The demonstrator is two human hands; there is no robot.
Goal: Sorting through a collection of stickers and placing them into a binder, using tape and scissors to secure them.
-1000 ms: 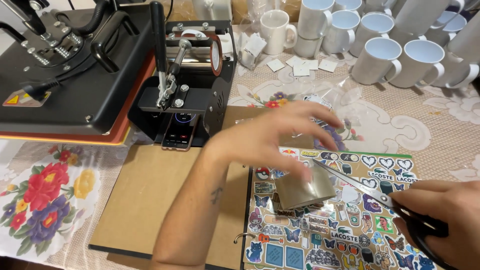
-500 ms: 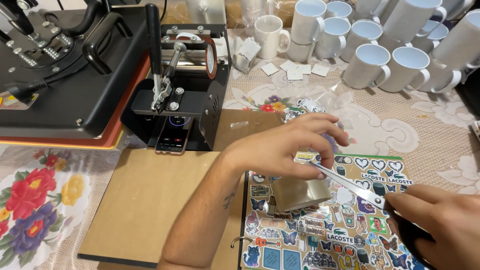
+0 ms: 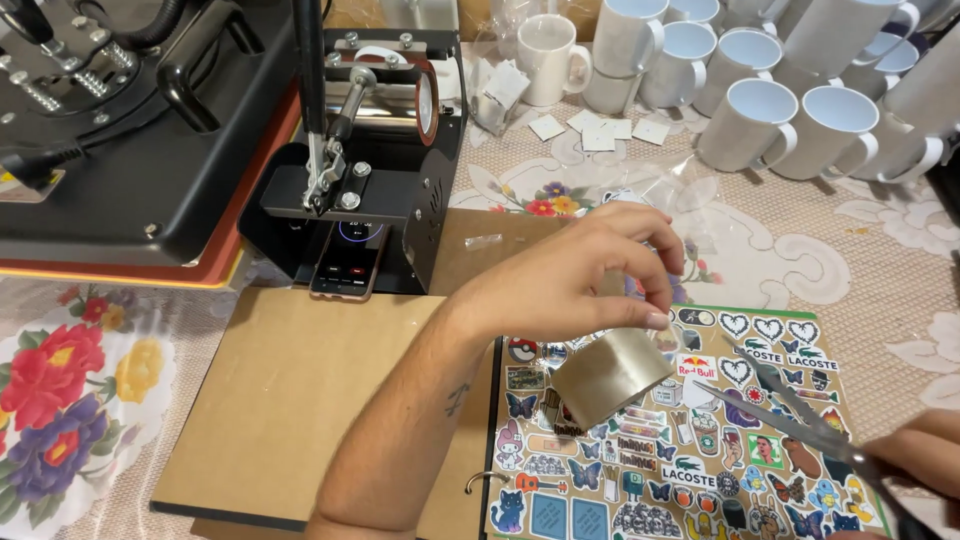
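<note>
across the flowered tablecloth [image 3: 60, 400] the biggest thing is lying at the left: a flat black heat press [image 3: 130, 150] with an orange edge, and just beside it a smaller mug press [image 3: 370, 150] is standing with its lever raised and its round cuff facing the mugs, probably so a cup can be slid in from that side. behind and to the right, white mugs [image 3: 780, 110] are crowding together, most upright with handles turned outward, seemingly parked within reach of the press. in front of the presses a brown board [image 3: 300, 400] is lying flat as a work mat, and overlapping its right edge a sticker sheet [image 3: 720, 440], bound with rings and covered in small coloured cut-outs, is lying face up so the pictures can be picked out.

over that sheet the left hand [image 3: 570, 280] is reaching across, fingers curled down, thumb and fingertips pinching the end of a strip of shiny brownish tape [image 3: 610, 375]; the strip is hanging stretched above the stickers, likely held taut so it can be cut cleanly. from the lower right the right hand [image 3: 925, 460], only partly in view, is closing around the handles of scissors [image 3: 790, 420], whose blades are lying parted and pointing toward the tape, near it but not touching.
</note>
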